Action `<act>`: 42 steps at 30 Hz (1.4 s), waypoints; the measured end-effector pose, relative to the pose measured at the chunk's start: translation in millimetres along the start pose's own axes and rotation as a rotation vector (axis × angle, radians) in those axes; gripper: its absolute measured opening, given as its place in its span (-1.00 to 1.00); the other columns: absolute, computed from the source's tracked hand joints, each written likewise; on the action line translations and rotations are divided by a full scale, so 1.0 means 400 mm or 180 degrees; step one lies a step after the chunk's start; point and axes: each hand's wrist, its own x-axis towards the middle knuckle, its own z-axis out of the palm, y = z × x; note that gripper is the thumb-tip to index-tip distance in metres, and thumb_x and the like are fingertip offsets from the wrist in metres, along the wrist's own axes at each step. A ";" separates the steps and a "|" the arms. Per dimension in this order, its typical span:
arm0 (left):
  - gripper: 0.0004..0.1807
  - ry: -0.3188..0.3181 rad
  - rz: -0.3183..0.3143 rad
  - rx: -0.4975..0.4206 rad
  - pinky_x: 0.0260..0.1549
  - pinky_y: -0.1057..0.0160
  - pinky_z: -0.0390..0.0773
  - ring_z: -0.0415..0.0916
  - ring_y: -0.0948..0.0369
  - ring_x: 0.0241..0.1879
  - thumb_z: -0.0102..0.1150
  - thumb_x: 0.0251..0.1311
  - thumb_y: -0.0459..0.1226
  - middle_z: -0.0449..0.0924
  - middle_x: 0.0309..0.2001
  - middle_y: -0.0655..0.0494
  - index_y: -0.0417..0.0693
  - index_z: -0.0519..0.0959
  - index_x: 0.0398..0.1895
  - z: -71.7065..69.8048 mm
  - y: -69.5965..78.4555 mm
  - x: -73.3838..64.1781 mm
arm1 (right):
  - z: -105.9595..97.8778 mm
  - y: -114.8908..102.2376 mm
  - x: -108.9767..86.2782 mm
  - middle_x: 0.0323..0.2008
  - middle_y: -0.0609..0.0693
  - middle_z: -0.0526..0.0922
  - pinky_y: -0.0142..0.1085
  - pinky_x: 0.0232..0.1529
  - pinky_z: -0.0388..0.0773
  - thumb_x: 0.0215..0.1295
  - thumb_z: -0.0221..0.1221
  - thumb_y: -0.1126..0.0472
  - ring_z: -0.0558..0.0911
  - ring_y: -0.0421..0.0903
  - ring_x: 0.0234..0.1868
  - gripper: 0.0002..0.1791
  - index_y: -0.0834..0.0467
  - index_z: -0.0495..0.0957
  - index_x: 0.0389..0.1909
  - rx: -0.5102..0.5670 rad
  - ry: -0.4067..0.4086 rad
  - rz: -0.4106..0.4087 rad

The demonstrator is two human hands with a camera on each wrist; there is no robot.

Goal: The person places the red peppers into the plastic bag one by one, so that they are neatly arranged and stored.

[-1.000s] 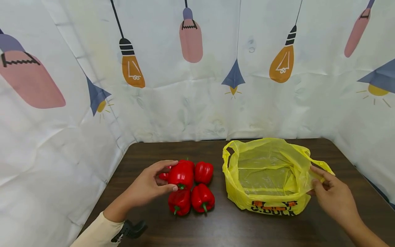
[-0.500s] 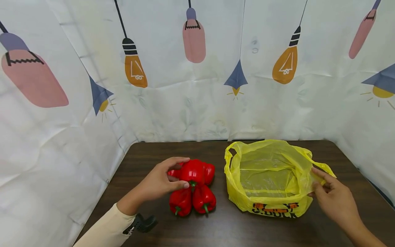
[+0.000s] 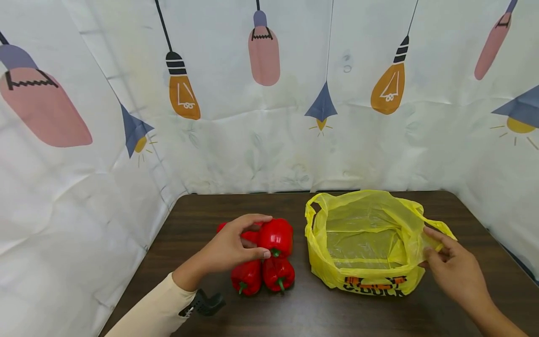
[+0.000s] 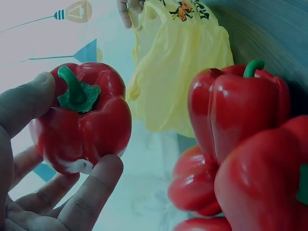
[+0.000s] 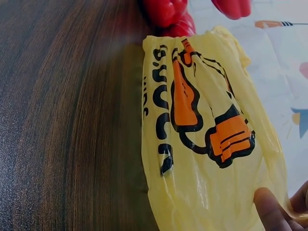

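My left hand grips a red bell pepper between thumb and fingers, raised above the other peppers in the left wrist view, its green stem facing the camera. On the table, several more red bell peppers sit close together, two at the front and others partly hidden behind the left hand. A yellow plastic bag stands to their right with its mouth spread wide. My right hand pinches the bag's right edge by the handle. Inside, the bag's bottom shows bare.
The dark wood-grain table carries everything. Behind it and on the left hangs a white sheet printed with lamps and bulbs. A black strap is on the left wrist below a cream sleeve.
My left hand has carried the bell pepper to the right, over the cluster and toward the bag. The right hand keeps its hold on the bag's edge in the same place.
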 end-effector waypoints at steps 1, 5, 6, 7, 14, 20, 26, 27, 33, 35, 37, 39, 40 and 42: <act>-0.23 -0.0006 0.0014 0.0006 -0.17 0.19 0.72 0.62 0.08 0.03 0.57 0.10 -0.09 0.45 0.28 0.12 0.29 0.44 0.39 0.003 0.002 0.003 | 0.000 0.000 0.000 -0.43 0.10 0.70 -0.25 -0.73 0.35 0.58 0.03 0.20 0.71 -0.20 -0.49 -0.47 0.27 0.33 0.48 0.0015 -0.0004 0.0000; -0.24 -0.0028 0.0080 0.0034 -0.14 0.22 0.71 0.49 0.07 0.17 0.58 0.09 -0.08 0.46 0.27 0.20 0.31 0.45 0.38 0.015 0.011 0.014 | 0.003 -0.001 0.001 -0.43 0.10 0.71 -0.25 -0.74 0.35 0.58 0.04 0.19 0.71 -0.21 -0.49 -0.47 0.27 0.32 0.48 0.0054 -0.0014 -0.0012; -0.24 -0.0032 0.0088 0.0026 -0.14 0.22 0.71 0.49 0.06 0.17 0.58 0.09 -0.08 0.46 0.26 0.20 0.31 0.45 0.38 0.017 0.012 0.016 | 0.003 -0.001 0.002 -0.43 0.10 0.71 -0.24 -0.75 0.35 0.58 0.04 0.19 0.71 -0.22 -0.49 -0.46 0.27 0.32 0.48 0.0059 -0.0015 -0.0017; -0.24 -0.0040 0.0088 0.0009 -0.14 0.22 0.71 0.50 0.06 0.16 0.58 0.09 -0.09 0.46 0.26 0.20 0.31 0.45 0.38 0.019 0.013 0.019 | 0.004 -0.002 0.001 -0.43 0.10 0.71 -0.24 -0.75 0.35 0.58 0.04 0.19 0.71 -0.22 -0.49 -0.46 0.27 0.32 0.48 0.0061 -0.0014 -0.0021; -0.22 -0.0059 0.0158 -0.0019 -0.11 0.22 0.71 0.50 0.11 0.14 0.59 0.07 -0.11 0.46 0.25 0.22 0.30 0.45 0.39 0.032 0.021 0.035 | 0.007 -0.003 0.000 -0.44 0.10 0.69 -0.24 -0.75 0.34 0.59 0.03 0.17 0.72 -0.20 -0.49 -0.45 0.27 0.30 0.49 0.0077 -0.0037 -0.0016; -0.22 -0.0099 0.0233 -0.0046 -0.09 0.20 0.70 0.49 0.13 0.16 0.59 0.08 -0.14 0.44 0.28 0.27 0.29 0.45 0.39 0.048 0.030 0.051 | 0.007 -0.003 0.001 -0.45 0.08 0.68 -0.24 -0.75 0.33 0.59 0.03 0.17 0.72 -0.21 -0.48 -0.45 0.27 0.30 0.50 0.0075 -0.0050 -0.0012; -0.23 -0.0157 0.0251 -0.0066 -0.11 0.21 0.71 0.52 0.12 0.14 0.57 0.10 -0.11 0.44 0.27 0.28 0.33 0.44 0.39 0.067 0.036 0.068 | 0.006 0.003 0.001 -0.45 0.07 0.68 -0.26 -0.74 0.34 0.58 0.05 0.21 0.71 -0.24 -0.49 -0.46 0.30 0.31 0.48 0.0062 -0.0018 -0.0026; -0.24 -0.0170 0.0246 -0.0078 -0.12 0.21 0.71 0.53 0.11 0.12 0.57 0.11 -0.10 0.44 0.27 0.26 0.33 0.43 0.39 0.070 0.037 0.070 | 0.007 0.002 0.001 -0.45 0.07 0.68 -0.26 -0.74 0.35 0.58 0.06 0.21 0.71 -0.25 -0.49 -0.46 0.30 0.31 0.48 0.0054 -0.0013 -0.0025; -0.23 -0.0205 0.0231 -0.0166 -0.18 0.19 0.73 0.64 0.06 -0.02 0.57 0.10 -0.10 0.47 0.24 0.17 0.31 0.43 0.40 0.083 0.043 0.080 | 0.009 -0.001 0.000 -0.45 0.08 0.67 -0.24 -0.75 0.33 0.59 0.05 0.19 0.71 -0.23 -0.49 -0.45 0.29 0.30 0.49 0.0078 -0.0040 -0.0008; -0.22 -0.0198 0.0250 -0.0176 -0.18 0.19 0.73 0.61 0.07 0.03 0.58 0.09 -0.11 0.47 0.24 0.19 0.30 0.44 0.40 0.087 0.046 0.084 | 0.009 -0.003 0.000 -0.45 0.08 0.68 -0.24 -0.75 0.33 0.60 0.03 0.16 0.72 -0.21 -0.48 -0.45 0.29 0.29 0.50 0.0097 -0.0066 -0.0005; -0.23 -0.0191 0.0265 -0.0181 -0.16 0.20 0.72 0.55 0.10 0.10 0.58 0.09 -0.13 0.47 0.24 0.23 0.30 0.45 0.39 0.093 0.049 0.088 | 0.010 -0.003 -0.001 -0.45 0.08 0.68 -0.23 -0.75 0.34 0.61 0.02 0.15 0.72 -0.21 -0.47 -0.44 0.28 0.28 0.50 0.0127 -0.0095 -0.0001; -0.23 -0.0199 0.0268 -0.0196 -0.15 0.21 0.72 0.50 0.10 0.14 0.58 0.09 -0.14 0.46 0.24 0.26 0.32 0.45 0.38 0.098 0.053 0.091 | 0.010 -0.003 -0.001 -0.45 0.08 0.69 -0.23 -0.75 0.34 0.61 0.01 0.14 0.72 -0.20 -0.47 -0.44 0.28 0.27 0.51 0.0143 -0.0117 -0.0001; -0.23 -0.0206 0.0265 -0.0196 -0.16 0.21 0.72 0.49 0.11 0.15 0.58 0.09 -0.15 0.46 0.24 0.27 0.32 0.45 0.38 0.101 0.055 0.093 | 0.010 -0.002 -0.001 -0.45 0.08 0.69 -0.23 -0.75 0.34 0.61 0.01 0.14 0.72 -0.21 -0.47 -0.44 0.27 0.27 0.51 0.0140 -0.0116 -0.0005; -0.23 -0.0224 0.0277 -0.0184 -0.15 0.22 0.72 0.48 0.12 0.16 0.58 0.09 -0.17 0.46 0.23 0.29 0.32 0.45 0.38 0.107 0.060 0.097 | 0.009 -0.002 -0.001 -0.45 0.08 0.69 -0.23 -0.75 0.34 0.61 0.02 0.14 0.72 -0.21 -0.47 -0.44 0.27 0.28 0.51 0.0132 -0.0112 -0.0018</act>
